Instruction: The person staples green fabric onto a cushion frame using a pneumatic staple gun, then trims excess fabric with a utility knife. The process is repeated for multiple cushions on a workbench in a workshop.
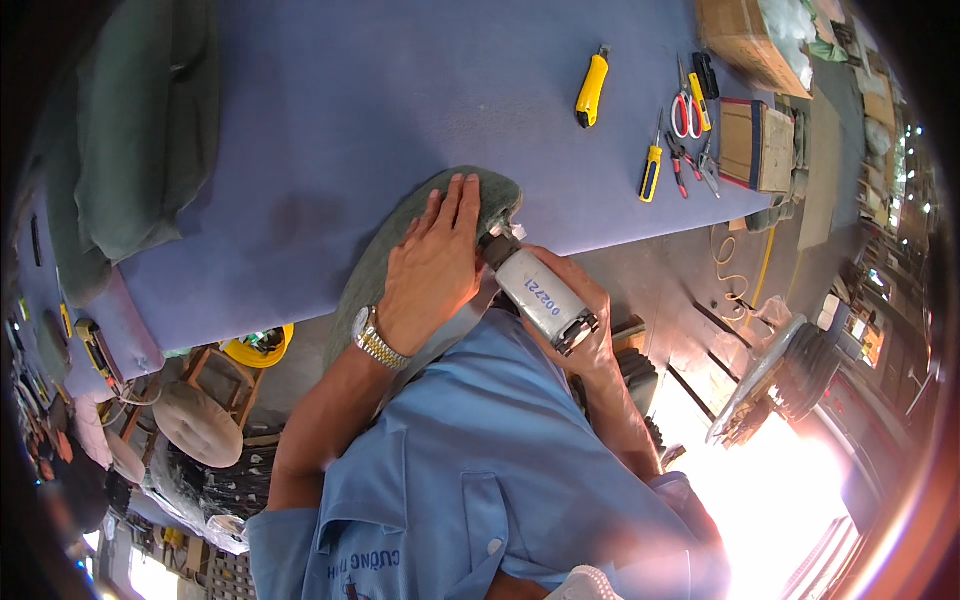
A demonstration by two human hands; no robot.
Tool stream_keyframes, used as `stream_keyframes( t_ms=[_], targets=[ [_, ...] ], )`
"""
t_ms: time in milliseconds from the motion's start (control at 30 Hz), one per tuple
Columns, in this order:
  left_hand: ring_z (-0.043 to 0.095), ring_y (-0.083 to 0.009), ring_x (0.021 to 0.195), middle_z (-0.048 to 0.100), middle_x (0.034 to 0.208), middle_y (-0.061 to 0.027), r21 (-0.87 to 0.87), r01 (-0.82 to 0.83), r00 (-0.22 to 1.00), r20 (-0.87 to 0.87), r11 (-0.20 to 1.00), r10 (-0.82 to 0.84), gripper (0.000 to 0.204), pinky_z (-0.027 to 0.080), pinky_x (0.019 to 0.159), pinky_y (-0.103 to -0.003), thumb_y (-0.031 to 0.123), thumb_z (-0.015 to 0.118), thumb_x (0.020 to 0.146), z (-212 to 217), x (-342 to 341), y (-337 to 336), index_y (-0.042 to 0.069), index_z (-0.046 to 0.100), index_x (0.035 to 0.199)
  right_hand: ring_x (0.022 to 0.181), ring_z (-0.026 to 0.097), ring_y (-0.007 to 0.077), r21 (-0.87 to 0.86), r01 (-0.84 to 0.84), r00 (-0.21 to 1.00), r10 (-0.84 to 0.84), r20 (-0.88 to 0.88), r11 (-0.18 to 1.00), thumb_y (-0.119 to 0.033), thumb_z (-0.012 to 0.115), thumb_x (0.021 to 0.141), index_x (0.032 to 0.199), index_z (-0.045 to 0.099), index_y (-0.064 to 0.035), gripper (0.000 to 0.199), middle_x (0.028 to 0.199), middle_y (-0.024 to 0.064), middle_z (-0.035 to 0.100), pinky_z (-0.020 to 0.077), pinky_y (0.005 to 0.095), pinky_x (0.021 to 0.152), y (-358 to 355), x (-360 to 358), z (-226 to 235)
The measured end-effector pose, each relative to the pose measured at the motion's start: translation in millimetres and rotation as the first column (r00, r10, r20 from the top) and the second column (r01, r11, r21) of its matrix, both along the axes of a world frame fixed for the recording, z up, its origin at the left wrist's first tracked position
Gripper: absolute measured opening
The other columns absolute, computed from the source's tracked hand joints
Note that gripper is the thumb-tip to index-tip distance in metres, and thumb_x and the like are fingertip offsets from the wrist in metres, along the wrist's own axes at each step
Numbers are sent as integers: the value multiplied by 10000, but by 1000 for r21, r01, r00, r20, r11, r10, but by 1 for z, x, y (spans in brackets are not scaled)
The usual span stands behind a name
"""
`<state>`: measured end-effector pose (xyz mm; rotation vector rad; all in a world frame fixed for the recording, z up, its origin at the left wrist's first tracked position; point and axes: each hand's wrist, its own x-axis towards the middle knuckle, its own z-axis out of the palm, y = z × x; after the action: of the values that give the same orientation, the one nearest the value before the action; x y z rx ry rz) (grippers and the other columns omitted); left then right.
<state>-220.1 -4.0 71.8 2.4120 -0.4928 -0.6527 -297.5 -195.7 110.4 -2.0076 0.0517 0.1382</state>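
Observation:
My left hand (432, 265) lies flat with outstretched fingers on a dark green upholstered piece (382, 235), long and curved, at the front edge of the blue-covered table. My right hand (592, 292) is wrapped around a silver-grey power tool (543, 292) that looks like a staple gun. Its dark neck and nose point at the piece's right end, where the fabric edge is folded and some white material shows. Whether the nose touches the fabric is hard to make out. A wristwatch (376, 340) sits on my left wrist.
Green covered cushions (150, 120) lie on the table's left. A yellow cutter (592, 90), scissors (686, 112), a screwdriver (652, 165) and pliers (683, 165) lie right. Cardboard boxes (755, 40) stand beyond. Below the table's left edge are a yellow bucket (286, 346) and a round padded seat (198, 425).

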Motion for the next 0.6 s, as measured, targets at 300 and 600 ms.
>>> stream_keyframes(
  t_ms=[300,600],
  targets=[
    [467,-404,1437,412,1605,-203,-41,-11,1000,-20,999,10,954,486,1121,-451,74,759,815,-5,6,3,36,238,1614,1110,699,253,38,-14,984,21,-180,999,3,740,773,1386,587,38,633,1258,196,688,533,344,973,1,19,10],
    [446,-406,1452,385,1628,-189,-62,-27,990,-139,998,18,986,445,1157,-469,44,753,792,7,14,6,59,228,1626,1116,703,258,3,-12,967,12,-256,1000,-97,763,840,1414,587,23,612,1243,198,701,536,349,966,3,10,11]
  ],
)
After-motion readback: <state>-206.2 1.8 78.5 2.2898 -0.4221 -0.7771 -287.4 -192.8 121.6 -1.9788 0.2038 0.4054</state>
